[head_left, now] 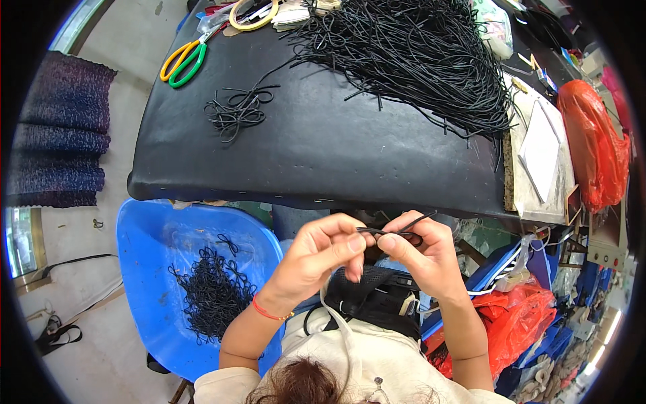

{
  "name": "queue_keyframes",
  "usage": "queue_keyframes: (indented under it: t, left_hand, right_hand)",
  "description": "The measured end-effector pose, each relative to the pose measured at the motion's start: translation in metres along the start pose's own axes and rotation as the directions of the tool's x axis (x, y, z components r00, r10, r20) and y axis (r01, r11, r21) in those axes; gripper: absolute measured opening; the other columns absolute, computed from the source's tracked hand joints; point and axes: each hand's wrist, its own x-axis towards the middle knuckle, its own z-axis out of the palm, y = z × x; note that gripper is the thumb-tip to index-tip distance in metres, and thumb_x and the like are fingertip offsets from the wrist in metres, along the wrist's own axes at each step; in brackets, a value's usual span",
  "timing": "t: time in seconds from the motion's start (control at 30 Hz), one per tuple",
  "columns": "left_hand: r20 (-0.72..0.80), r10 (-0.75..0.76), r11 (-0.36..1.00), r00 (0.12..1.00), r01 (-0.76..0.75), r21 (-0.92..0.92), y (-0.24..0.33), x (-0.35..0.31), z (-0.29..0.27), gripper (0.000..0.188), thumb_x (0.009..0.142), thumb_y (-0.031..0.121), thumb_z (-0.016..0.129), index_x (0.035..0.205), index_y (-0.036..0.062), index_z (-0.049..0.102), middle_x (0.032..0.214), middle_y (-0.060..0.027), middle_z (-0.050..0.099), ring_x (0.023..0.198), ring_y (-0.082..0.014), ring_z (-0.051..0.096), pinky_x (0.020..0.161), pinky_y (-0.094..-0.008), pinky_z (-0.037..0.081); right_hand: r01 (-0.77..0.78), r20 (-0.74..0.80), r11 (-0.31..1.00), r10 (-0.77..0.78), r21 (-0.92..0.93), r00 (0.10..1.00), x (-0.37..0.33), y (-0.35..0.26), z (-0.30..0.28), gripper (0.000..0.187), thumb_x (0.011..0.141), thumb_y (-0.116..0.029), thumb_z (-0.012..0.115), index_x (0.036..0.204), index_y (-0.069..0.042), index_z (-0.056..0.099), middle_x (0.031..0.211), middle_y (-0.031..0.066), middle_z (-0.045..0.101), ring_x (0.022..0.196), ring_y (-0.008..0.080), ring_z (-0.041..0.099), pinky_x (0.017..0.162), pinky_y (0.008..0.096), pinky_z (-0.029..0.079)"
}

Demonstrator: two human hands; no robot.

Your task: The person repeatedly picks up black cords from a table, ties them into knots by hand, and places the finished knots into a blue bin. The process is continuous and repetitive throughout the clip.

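Together, left hand [316, 259] and right hand [420, 252] pinch a black cord [393, 231].

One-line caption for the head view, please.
Both hands, left hand and right hand, pinch a short black cord below a black table piled with cords.
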Motion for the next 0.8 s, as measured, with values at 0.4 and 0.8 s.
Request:
queue_keyframes:
  t: [0.4, 0.8]
  left_hand:
    - [0.127, -0.155, 0.927, 0.98, 0.1, 0.361, 0.018, -0.016, 0.015, 0.036, 0.092, 0.038, 0.045, 0.074, 0.0067, 0.047, 0.062, 0.0037, 0.044, 0.055, -0.0031, 0.04, 0.05, -0.0182, 0.032]
    - [0.032, -0.127, 0.957, 0.991, 0.114, 0.266, 0.016, -0.029, 0.009, 0.024, 0.09, 0.026, 0.053, 0.088, 0.0022, 0.053, 0.077, -0.0002, 0.053, 0.066, -0.0044, 0.05, 0.062, -0.0196, 0.043]
  right_hand:
    - [0.098, 0.246, 0.995, -0.094, -0.005, 0.965, -0.012, -0.004, -0.001, 0.014, 0.076, -0.006, 0.062, 0.065, 0.001, 0.058, 0.056, 0.0042, 0.049, 0.048, 0.0086, 0.041, 0.044, 0.0258, 0.03]
    - [-0.021, 0.226, 0.995, 0.043, -0.103, 0.973, -0.012, -0.007, -0.001, 0.017, 0.079, -0.009, 0.062, 0.066, 0.001, 0.057, 0.055, 0.0014, 0.049, 0.052, 0.006, 0.042, 0.046, 0.0244, 0.032]
